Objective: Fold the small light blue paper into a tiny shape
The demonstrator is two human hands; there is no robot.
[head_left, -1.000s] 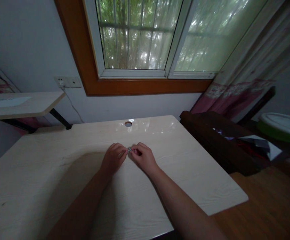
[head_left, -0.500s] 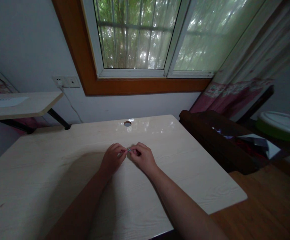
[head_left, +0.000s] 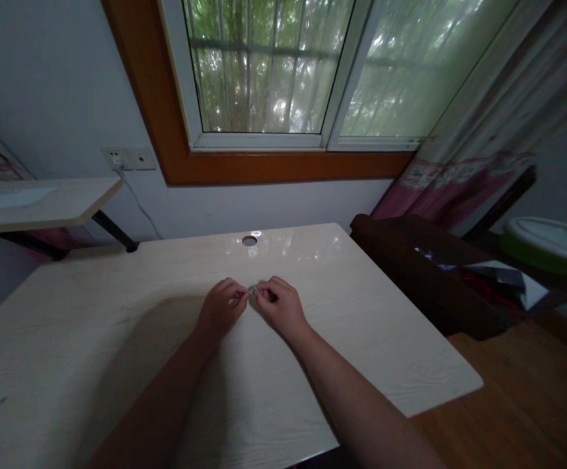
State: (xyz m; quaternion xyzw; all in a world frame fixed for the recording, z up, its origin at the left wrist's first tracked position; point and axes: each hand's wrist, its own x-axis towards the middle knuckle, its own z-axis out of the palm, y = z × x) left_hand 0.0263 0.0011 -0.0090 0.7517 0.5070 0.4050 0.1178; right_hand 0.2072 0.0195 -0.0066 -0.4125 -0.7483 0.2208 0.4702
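Note:
My left hand [head_left: 221,309] and my right hand [head_left: 280,306] rest side by side on the pale wooden desk [head_left: 117,339], their fingertips meeting at the middle. Both pinch a tiny silvery object [head_left: 253,290] between thumb and fingers. It is too small and dim to name. The fingers of each hand are curled closed around it.
A round cable hole [head_left: 249,240] lies in the desk beyond the hands. A dark wooden piece of furniture [head_left: 410,267] with papers stands at the right, a green-rimmed container [head_left: 550,242] beyond it. A second table [head_left: 39,202] is at left, a window [head_left: 283,71] ahead.
Both hands have stayed together on the small object, with only slight finger movement. The view has shifted a little.

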